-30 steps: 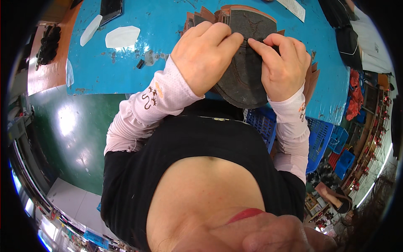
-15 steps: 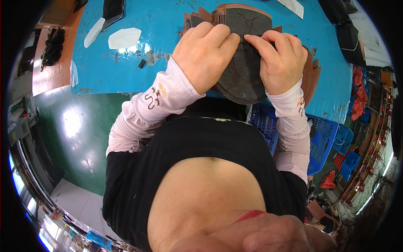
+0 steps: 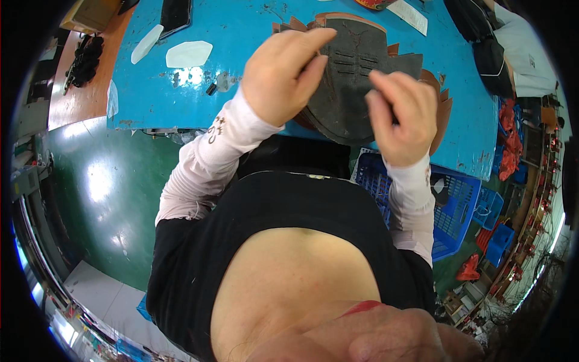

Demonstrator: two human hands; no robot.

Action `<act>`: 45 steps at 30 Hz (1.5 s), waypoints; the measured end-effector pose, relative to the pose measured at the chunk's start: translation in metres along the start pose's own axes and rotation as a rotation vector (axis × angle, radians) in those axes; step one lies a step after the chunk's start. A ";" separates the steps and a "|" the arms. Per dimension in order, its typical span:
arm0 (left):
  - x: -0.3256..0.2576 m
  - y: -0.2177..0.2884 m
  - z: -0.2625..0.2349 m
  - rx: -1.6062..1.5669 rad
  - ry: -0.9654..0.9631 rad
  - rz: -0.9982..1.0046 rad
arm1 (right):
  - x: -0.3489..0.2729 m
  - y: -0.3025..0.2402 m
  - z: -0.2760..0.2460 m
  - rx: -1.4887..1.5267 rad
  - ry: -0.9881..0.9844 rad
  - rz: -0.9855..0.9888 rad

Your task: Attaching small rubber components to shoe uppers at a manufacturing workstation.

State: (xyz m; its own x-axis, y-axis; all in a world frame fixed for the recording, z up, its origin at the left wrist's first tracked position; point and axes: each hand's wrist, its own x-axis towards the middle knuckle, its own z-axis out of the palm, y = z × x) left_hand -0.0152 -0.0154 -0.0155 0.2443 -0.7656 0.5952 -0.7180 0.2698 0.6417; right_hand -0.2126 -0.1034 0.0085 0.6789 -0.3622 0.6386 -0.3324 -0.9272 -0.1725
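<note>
Far left: I see a black bundle [image 3: 84,60] lying on the brown bench beside the blue tabletop [image 3: 253,30].
Tabletop, left part: two pale cut pieces [image 3: 188,53] lie flat there, well apart from my hands.
Left hand: my left hand [image 3: 283,75] is raised over the tabletop, its fingers [image 3: 310,69] curled narrow and pinching the left edge of the dark grey shoe upper [image 3: 353,84].
Shoe upper: it lies spread just beyond the near tabletop edge, between my two hands, on top of brown pieces [image 3: 443,105] whose toothed edges stick out around it.
Right hand: my right hand [image 3: 401,117] hovers at the upper's right side, fingers [image 3: 386,99] bent loosely; I cannot tell whether they grip the material or only touch it.
Below right: a blue plastic basket [image 3: 449,205] sits under the tabletop edge.
Far right: red items [image 3: 509,148] are stacked near shelves.
</note>
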 end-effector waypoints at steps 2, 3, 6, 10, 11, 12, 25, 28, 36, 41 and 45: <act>-0.009 0.000 -0.006 -0.136 0.108 -0.074 | -0.008 -0.022 -0.016 0.107 -0.182 0.047; -0.014 -0.003 -0.009 -0.267 0.221 -0.152 | -0.013 -0.031 -0.020 0.059 -0.239 0.080; -0.033 0.002 -0.020 -0.537 0.173 -0.288 | -0.033 -0.028 -0.010 0.033 -0.240 0.096; -0.053 0.014 -0.031 -0.660 0.137 -0.348 | -0.039 -0.026 -0.003 0.090 -0.105 0.087; -0.056 0.018 -0.032 -0.696 0.147 -0.340 | -0.038 -0.027 -0.002 0.094 -0.079 0.078; -0.059 0.019 -0.032 -0.723 0.130 -0.338 | -0.036 -0.030 -0.001 0.063 -0.062 0.021; -0.068 0.046 -0.015 -0.730 -0.026 -0.354 | -0.030 -0.002 -0.010 0.316 -0.190 0.089; -0.070 0.047 -0.013 -0.703 -0.061 -0.342 | -0.038 -0.001 -0.004 0.301 -0.079 0.019; -0.068 0.055 -0.010 -0.741 -0.133 -0.381 | -0.062 0.044 -0.051 0.699 0.983 0.743; -0.056 0.052 -0.003 -0.880 -0.207 -0.348 | -0.141 0.083 -0.045 0.765 0.831 0.992; -0.041 0.058 0.006 -1.114 -0.264 -0.531 | -0.173 0.067 -0.028 0.005 0.458 1.042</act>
State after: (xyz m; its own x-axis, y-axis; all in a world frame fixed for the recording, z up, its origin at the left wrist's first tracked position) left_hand -0.0704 0.0282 -0.0055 0.1035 -0.9888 0.1078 0.3975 0.1404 0.9068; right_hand -0.3702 -0.1006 -0.0924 -0.2299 -0.8890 0.3959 -0.5911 -0.1956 -0.7825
